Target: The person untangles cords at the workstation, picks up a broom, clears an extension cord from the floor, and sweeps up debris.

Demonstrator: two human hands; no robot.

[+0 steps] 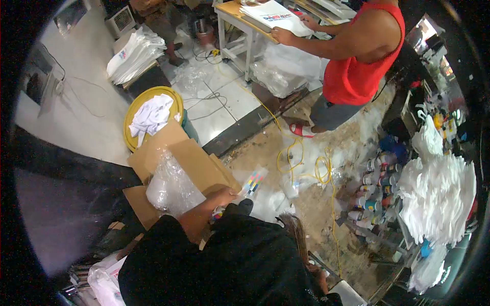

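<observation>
My left hand (223,198) is at the near right corner of an opened cardboard box (199,166), its fingers closed on the edge of a flap. Crumpled clear plastic wrap (171,186) bulges out of this box. Just beyond the hand, a clear sheet with coloured strips (252,182) lies on the floor. My right hand (319,278) shows only in part at the lower right, beside my black shirt. A bundle of brown strands (294,232) hangs close by; whether that hand touches it is unclear.
A person in a red top (365,56) handles printed white bags on a table (232,10). A yellow cord (334,219) snakes across the floor. Several paint tubs (372,191) and a stack of white bags (436,196) stand right. A yellow-lidded drum (133,115) is behind the box.
</observation>
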